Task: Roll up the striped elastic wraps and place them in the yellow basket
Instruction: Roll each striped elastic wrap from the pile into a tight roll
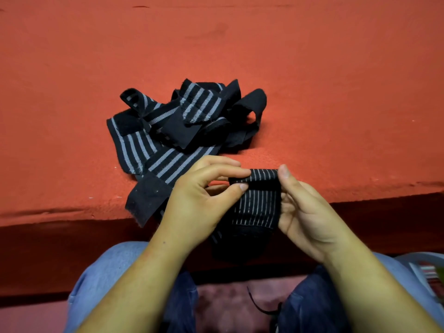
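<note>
in the head view, a striped elastic wrap (258,205) is pinched at its top edge by the left hand (199,200) and gripped at its side by the right hand (305,212), just on the near side of the pile of loose wraps (177,126) on the red table (312,92). rolling is judged barely begun; next, the top edge should be turned tightly over itself, with the tail kept taut. no yellow basket is seen.

One view only: head-worn, wide-angle, no second camera to overlap. It looks forward and steeply down from above the person's lap. The near edge of the red-covered surface (72,212) crosses the frame below the middle, slightly bowed. The left hand (199,200), right hand (305,212) and the striped wrap (257,203) between them sit close under the lens. Jeans (108,272) fill the bottom.
</note>
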`<state>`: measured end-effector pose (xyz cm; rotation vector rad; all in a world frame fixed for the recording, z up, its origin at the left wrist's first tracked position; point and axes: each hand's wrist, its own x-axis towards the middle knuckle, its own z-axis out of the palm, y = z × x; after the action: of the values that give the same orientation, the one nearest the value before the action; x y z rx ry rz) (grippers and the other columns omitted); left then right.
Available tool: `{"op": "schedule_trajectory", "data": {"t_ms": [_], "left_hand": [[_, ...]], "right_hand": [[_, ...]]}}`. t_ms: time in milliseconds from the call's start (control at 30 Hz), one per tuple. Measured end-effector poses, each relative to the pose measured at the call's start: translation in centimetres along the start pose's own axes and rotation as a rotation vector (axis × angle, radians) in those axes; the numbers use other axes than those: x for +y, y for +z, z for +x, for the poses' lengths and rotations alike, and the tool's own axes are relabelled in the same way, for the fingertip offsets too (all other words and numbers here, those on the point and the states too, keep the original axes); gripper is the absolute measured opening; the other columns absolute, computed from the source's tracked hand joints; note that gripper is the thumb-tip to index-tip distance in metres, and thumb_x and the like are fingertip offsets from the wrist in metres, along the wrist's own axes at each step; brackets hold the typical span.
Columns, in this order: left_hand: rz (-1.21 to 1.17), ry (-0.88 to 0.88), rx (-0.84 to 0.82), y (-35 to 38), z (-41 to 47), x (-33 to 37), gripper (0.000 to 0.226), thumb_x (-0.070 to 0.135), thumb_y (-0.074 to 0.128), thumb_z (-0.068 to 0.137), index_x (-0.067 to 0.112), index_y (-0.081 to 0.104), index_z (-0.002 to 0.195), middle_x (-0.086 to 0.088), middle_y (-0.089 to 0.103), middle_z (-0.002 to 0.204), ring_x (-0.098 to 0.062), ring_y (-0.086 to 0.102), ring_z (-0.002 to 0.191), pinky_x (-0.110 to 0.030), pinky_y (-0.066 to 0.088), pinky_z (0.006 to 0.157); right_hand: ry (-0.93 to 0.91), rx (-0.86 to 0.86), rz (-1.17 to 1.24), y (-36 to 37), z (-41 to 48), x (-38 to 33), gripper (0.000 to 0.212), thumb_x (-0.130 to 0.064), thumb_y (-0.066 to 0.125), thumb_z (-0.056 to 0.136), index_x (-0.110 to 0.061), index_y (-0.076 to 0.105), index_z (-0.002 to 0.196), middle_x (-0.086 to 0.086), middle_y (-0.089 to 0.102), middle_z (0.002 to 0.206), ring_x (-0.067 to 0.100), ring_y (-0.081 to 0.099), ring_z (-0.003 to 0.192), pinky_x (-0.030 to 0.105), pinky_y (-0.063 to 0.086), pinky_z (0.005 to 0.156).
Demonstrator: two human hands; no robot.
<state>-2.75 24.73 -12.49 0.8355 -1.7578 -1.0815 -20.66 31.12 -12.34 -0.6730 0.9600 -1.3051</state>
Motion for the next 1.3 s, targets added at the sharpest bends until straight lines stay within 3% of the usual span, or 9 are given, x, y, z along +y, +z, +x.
{"op": "schedule_trajectory", "data": {"t_ms": [33, 200, 333, 433, 533, 700, 967, 1133, 1300], "left_hand": [[0.002, -0.008, -0.012, 0.0, 0.0, -0.1, 0.03, 0.007, 0.081, 0.087, 0.034, 0.079, 0.1, 0.013, 0.069, 0.116, -0.013, 0.068, 0.115, -0.024, 0.055, 0.092], [0.067, 0.012, -0.037, 0.0, 0.0, 0.2, 0.021, 0.018, 0.08, 0.087, 0.03, 0.08, 0.105, 0.011, 0.069, 0.117, -0.01, 0.065, 0.119, -0.017, 0.048, 0.096], [-0.048, -0.127, -0.039, -0.1, 0.0, 0.3, 0.021, 0.028, 0.076, 0.092, 0.039, 0.076, 0.11, 0.013, 0.072, 0.099, -0.002, 0.068, 0.089, -0.023, 0.055, 0.083], [-0.085, -0.203, -0.036, -0.1, 0.0, 0.2, 0.022, 0.029, 0.079, 0.091, 0.039, 0.076, 0.111, 0.009, 0.067, 0.089, -0.007, 0.066, 0.082, -0.032, 0.06, 0.082], [-0.104, -0.206, -0.055, -0.1, 0.0, 0.3, 0.019, 0.022, 0.078, 0.091, 0.032, 0.078, 0.106, -0.007, 0.069, 0.083, -0.01, 0.065, 0.075, -0.029, 0.059, 0.075], [-0.113, -0.215, -0.061, -0.4, 0.0, 0.1, 0.016, 0.021, 0.079, 0.089, 0.031, 0.078, 0.101, 0.007, 0.063, 0.07, -0.007, 0.063, 0.067, -0.023, 0.055, 0.067], [-0.119, -0.216, -0.114, -0.1, -0.1, 0.3, 0.012, 0.023, 0.078, 0.089, 0.025, 0.078, 0.102, 0.005, 0.062, 0.073, -0.009, 0.059, 0.068, -0.024, 0.053, 0.066], [-0.107, -0.203, -0.064, -0.1, -0.2, 0.4, 0.01, 0.025, 0.078, 0.09, 0.028, 0.078, 0.1, -0.014, 0.068, 0.08, -0.015, 0.062, 0.07, -0.035, 0.055, 0.07], [-0.056, -0.129, -0.005, -0.4, 0.1, 0.4, 0.018, 0.015, 0.076, 0.093, 0.027, 0.077, 0.107, 0.007, 0.077, 0.101, -0.01, 0.073, 0.096, -0.025, 0.056, 0.089]], "right_hand": [[-0.008, -0.003, -0.007, 0.0, -0.1, 0.0, 0.044, -0.037, 0.05, 0.096, -0.002, 0.071, 0.111, 0.006, 0.078, 0.08, 0.01, 0.076, 0.072, 0.026, 0.062, 0.07], [-0.054, 0.031, -0.089, -0.3, 0.2, 0.2, 0.037, -0.027, 0.055, 0.098, -0.001, 0.072, 0.117, 0.02, 0.078, 0.109, 0.025, 0.077, 0.098, 0.029, 0.061, 0.078], [-0.082, 0.033, -0.139, -0.3, 0.2, 0.4, 0.034, -0.024, 0.051, 0.102, -0.002, 0.071, 0.118, 0.019, 0.078, 0.11, 0.025, 0.077, 0.101, 0.027, 0.06, 0.08], [-0.094, 0.023, -0.164, -0.3, 0.1, 0.5, 0.035, -0.024, 0.049, 0.104, -0.003, 0.069, 0.122, 0.019, 0.077, 0.115, 0.026, 0.076, 0.105, 0.028, 0.06, 0.082], [-0.101, 0.029, -0.232, -0.4, 0.2, 0.7, 0.038, -0.028, 0.051, 0.104, -0.003, 0.066, 0.129, 0.017, 0.075, 0.122, 0.03, 0.072, 0.116, 0.039, 0.057, 0.098], [-0.096, 0.06, -0.292, -0.8, 0.5, 1.2, 0.04, -0.034, 0.058, 0.101, -0.007, 0.068, 0.129, 0.02, 0.074, 0.124, 0.038, 0.069, 0.12, 0.061, 0.045, 0.113], [-0.129, 0.071, -0.33, -0.8, 0.5, 1.1, 0.036, -0.036, 0.06, 0.1, -0.011, 0.073, 0.122, 0.019, 0.075, 0.12, 0.038, 0.071, 0.116, 0.063, 0.047, 0.11], [-0.019, 0.062, -0.29, -0.5, 0.3, 0.9, 0.053, -0.046, 0.061, 0.093, -0.002, 0.073, 0.119, 0.018, 0.077, 0.116, 0.033, 0.073, 0.114, 0.055, 0.048, 0.111], [0.054, 0.059, -0.312, -0.2, 0.2, 0.8, 0.068, -0.06, 0.062, 0.084, 0.001, 0.076, 0.111, 0.02, 0.078, 0.112, 0.034, 0.074, 0.111, 0.053, 0.051, 0.109]]}}
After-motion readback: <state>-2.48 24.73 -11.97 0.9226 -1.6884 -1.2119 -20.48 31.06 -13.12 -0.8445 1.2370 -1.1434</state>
